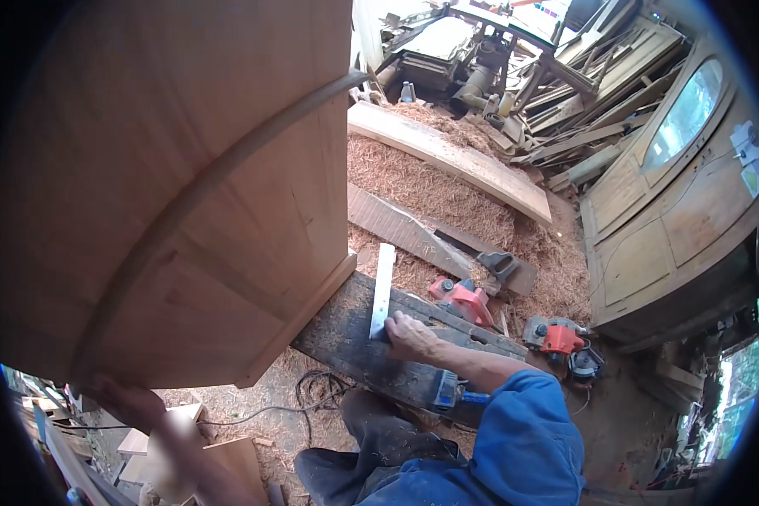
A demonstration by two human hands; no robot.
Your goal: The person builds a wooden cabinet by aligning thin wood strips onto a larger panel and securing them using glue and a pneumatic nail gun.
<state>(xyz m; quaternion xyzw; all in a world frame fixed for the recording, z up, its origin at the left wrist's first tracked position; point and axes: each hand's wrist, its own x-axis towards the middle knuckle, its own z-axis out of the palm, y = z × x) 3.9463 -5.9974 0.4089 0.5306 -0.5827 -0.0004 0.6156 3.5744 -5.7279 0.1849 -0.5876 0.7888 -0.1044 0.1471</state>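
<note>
My right hand [409, 336] rests on the lower end of a flat steel ruler [383, 282], which lies across a dark weathered plank [346, 337] on the ground. The arm wears a blue sleeve. A large pale wooden cabinet piece [185, 169] with a curved strip across it fills the left side and stands tilted, its lower corner near the plank. My left hand [131, 403] is at the bottom edge of this piece; it looks blurred, and its grip is partly hidden. My dark-trousered knee [379, 430] is below the plank.
Two red power tools [464, 299] [558, 337] and a blue one [447, 390] lie by the plank. A black cable [320, 388] coils on the sawdust floor. Long boards [447, 156], a machine [472, 59] and a panelled door with an oval window [675, 194] crowd the back and right.
</note>
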